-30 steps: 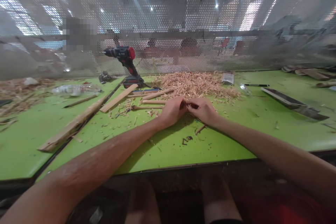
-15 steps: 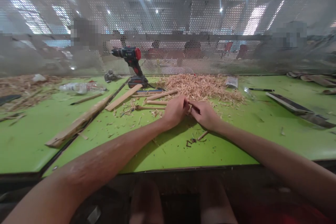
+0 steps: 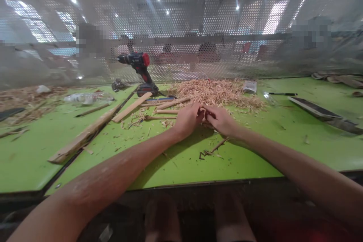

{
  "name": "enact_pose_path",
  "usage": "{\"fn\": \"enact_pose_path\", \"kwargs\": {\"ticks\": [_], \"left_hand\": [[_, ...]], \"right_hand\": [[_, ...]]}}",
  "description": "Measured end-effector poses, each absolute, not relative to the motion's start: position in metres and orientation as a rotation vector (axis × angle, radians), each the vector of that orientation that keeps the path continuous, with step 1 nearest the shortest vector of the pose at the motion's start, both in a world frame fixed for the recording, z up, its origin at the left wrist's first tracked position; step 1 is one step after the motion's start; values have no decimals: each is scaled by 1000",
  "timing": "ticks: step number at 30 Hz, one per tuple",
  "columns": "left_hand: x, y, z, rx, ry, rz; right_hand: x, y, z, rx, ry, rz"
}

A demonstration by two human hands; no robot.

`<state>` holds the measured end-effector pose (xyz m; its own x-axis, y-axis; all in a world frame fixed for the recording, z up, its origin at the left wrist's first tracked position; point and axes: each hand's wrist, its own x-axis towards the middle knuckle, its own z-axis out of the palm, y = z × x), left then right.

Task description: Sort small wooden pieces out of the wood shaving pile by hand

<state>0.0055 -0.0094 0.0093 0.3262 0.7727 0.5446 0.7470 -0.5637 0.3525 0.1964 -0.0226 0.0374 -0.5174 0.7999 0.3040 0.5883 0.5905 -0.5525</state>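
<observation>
My left hand (image 3: 188, 120) and my right hand (image 3: 219, 119) meet fingertip to fingertip above the green table (image 3: 181, 166). Both have their fingers curled closed; whatever sits between them is hidden or too small to name. Just beyond the fingers lies a heap of curly wood shavings (image 3: 215, 92). Several thin wooden sticks (image 3: 167, 112) lie left of my left hand, partly behind it. Below my right wrist a short thin stick (image 3: 219, 144) rests on the table beside dark scraps (image 3: 205, 154).
A cordless drill (image 3: 143, 70) stands at the back left. Wooden strips (image 3: 132, 107), a long plank (image 3: 82, 136) and a plastic bottle (image 3: 87, 98) lie left. To the right are a pen (image 3: 283, 93) and a dark flat object with a pale edge (image 3: 314, 108). A perforated screen (image 3: 181, 19) closes the back.
The view has shifted slightly. My hands stay together, with the fingers a little differently bent and the right fingers a bit more raised.
</observation>
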Motion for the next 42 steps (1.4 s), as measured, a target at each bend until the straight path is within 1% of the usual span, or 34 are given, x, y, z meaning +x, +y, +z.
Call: {"fn": "enact_pose_path", "kwargs": {"ticks": [4, 7, 13, 17, 21, 25, 29, 32, 38, 42], "left_hand": [[3, -13, 18, 2737, 1485, 793], [3, -14, 21, 2798, 1463, 722], [-2, -9, 20, 2664, 1550, 840], [-9, -2, 19, 2643, 1558, 869], [-17, 7, 20, 2577, 1633, 868], [-21, 12, 23, 2550, 1663, 867], [-22, 15, 20, 2549, 1678, 875], [-22, 17, 14, 2543, 1652, 912], [-21, 22, 7, 2507, 1635, 1025], [-22, 25, 5, 2525, 1625, 1098]], "right_hand": [[205, -14, 38, -1134, -2323, 578], [213, -6, 40, -1185, -2302, 577], [224, 1, 40, -1220, -2239, 582], [218, 4, 46, -1332, -2365, 611], [203, 7, 63, -1398, -2516, 647], [188, 12, 75, -1382, -2496, 748], [186, 14, 69, -1308, -2518, 866], [191, 13, 60, -1262, -2463, 818], [188, 5, 50, -1011, -2447, 582], [179, 0, 46, -963, -2515, 550]]}}
